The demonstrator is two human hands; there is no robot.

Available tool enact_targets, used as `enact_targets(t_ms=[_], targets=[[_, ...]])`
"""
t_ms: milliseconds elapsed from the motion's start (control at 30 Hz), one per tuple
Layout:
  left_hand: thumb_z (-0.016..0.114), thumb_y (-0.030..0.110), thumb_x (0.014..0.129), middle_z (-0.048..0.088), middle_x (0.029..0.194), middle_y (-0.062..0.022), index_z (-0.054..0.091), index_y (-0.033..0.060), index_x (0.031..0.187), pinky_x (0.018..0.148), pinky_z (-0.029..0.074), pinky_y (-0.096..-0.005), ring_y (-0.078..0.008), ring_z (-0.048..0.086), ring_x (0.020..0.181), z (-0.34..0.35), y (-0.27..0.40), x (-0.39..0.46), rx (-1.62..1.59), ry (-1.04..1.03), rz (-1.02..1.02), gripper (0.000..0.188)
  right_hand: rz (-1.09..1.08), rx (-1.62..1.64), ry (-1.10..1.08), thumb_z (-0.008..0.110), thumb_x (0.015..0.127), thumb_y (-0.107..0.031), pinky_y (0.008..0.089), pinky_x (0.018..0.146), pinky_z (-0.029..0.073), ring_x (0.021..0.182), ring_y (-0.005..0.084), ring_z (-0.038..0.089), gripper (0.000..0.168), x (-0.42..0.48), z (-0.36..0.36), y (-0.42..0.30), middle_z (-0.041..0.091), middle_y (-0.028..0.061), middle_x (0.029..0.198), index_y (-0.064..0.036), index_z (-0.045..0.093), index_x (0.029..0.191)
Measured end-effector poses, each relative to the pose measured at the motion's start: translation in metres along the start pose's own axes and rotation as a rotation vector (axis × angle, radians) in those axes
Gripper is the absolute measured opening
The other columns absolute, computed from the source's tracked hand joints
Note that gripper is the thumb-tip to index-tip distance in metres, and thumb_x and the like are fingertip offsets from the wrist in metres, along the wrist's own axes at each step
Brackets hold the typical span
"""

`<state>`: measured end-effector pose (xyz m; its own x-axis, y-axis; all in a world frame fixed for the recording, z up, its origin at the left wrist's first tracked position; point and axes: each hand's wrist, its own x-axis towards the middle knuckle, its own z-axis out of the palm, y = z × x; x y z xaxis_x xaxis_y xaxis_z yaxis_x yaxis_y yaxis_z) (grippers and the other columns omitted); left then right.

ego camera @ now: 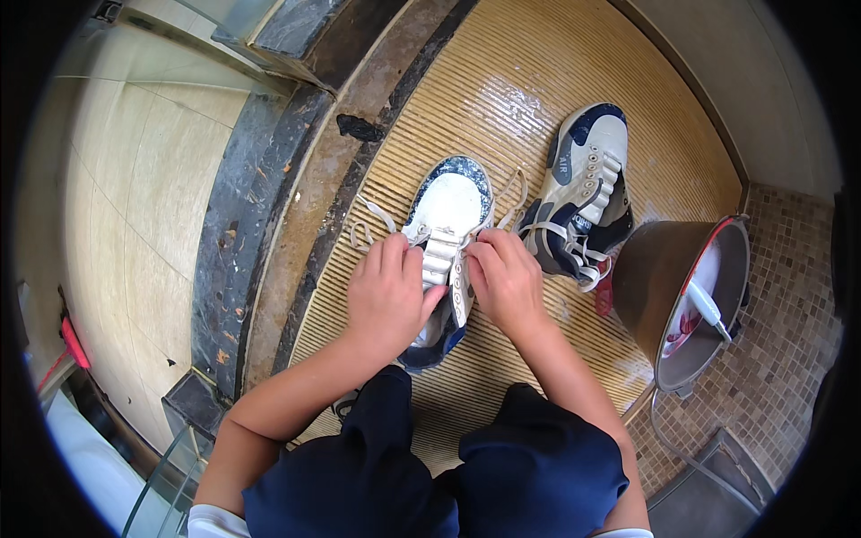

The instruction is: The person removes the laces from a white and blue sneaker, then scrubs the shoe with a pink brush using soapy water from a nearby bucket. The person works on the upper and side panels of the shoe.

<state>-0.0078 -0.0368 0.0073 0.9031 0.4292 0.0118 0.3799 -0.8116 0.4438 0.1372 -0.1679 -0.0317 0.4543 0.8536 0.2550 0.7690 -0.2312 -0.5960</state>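
A wet white and navy sneaker [449, 202] stands on the ribbed yellow floor in front of me, toe pointing away, its laces mostly out of the eyelets. My left hand [389, 289] is at the left edge of its lacing opening, fingers bent over the eyelet flap. On the other side, my right hand [506, 279] pinches at the upper eyelets, where a white shoelace [514, 195] trails out to the right. Whether the left fingertips hold lace or flap is hidden. A second sneaker [592, 181] rests to the right, with laces loosely bundled at its ankle end.
A dark metal bucket [639, 282] with foamy contents and a light-coloured handle [705, 304] in it stands right. A red object [603, 296] lies between bucket and second sneaker. A stone ledge [289, 269] borders the left; glass panels [161, 471] stand beyond.
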Motion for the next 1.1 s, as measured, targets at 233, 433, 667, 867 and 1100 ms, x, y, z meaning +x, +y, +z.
enact_targets(t_ms=[233, 433, 667, 867, 1100], targets=[[0.086, 0.024, 0.068, 0.056, 0.107, -0.0136, 0.059, 0.0038, 0.103, 0.079, 0.051, -0.0403, -0.0325, 0.060, 0.096, 0.013, -0.007, -0.001, 0.064, 0.018, -0.056, 0.048, 0.446, 0.131, -0.001, 0.064, 0.079, -0.002, 0.0430, 0.053, 0.049, 0.055, 0.0358, 0.059, 0.015, -0.005, -0.023, -0.002, 0.053, 0.0156, 0.063, -0.003, 0.050, 0.081], [0.086, 0.024, 0.073, 0.057, 0.102, -0.0093, 0.062, 0.0069, 0.101, 0.074, 0.051, -0.0384, -0.0293, 0.062, 0.090, -0.003, -0.019, -0.006, -0.076, -0.012, -0.052, 0.041, 0.537, 0.028, -0.013, 0.059, 0.077, -0.001, 0.0380, 0.049, 0.047, 0.053, 0.0291, 0.061, 0.003, 0.033, -0.130, -0.033, 0.060, 0.0138, 0.063, -0.002, 0.059, 0.075], [0.072, 0.018, 0.092, 0.068, 0.104, -0.0132, 0.069, 0.0045, 0.101, 0.072, 0.055, -0.0374, -0.0303, 0.069, 0.087, -0.047, -0.026, 0.019, -0.410, -0.045, -0.309, 0.017, 0.425, -0.128, -0.208, 0.073, 0.083, -0.010, 0.0407, 0.064, 0.055, 0.073, 0.0321, 0.069, 0.007, 0.034, -0.121, -0.033, 0.070, 0.0115, 0.082, -0.006, 0.073, 0.088], [0.075, 0.015, 0.084, 0.070, 0.105, -0.0100, 0.072, 0.0068, 0.103, 0.078, 0.055, -0.0420, -0.0329, 0.068, 0.091, -0.023, -0.053, 0.046, -0.039, -0.005, 0.164, 0.021, 0.011, 0.005, -0.101, 0.072, 0.079, -0.002, 0.0426, 0.077, 0.055, 0.085, 0.0329, 0.067, 0.013, 0.043, -0.028, -0.010, 0.070, 0.0126, 0.093, -0.003, 0.073, 0.092], [0.074, 0.007, 0.082, 0.068, 0.086, -0.0089, 0.069, 0.0064, 0.095, 0.076, 0.054, -0.0386, -0.0285, 0.067, 0.083, 0.003, -0.055, 0.050, -0.267, -0.154, 0.071, 0.014, 0.240, -0.032, -0.357, 0.071, 0.083, -0.010, 0.0454, 0.070, 0.054, 0.080, 0.0347, 0.068, 0.017, 0.033, -0.015, -0.008, 0.069, 0.0140, 0.081, -0.004, 0.068, 0.098]])
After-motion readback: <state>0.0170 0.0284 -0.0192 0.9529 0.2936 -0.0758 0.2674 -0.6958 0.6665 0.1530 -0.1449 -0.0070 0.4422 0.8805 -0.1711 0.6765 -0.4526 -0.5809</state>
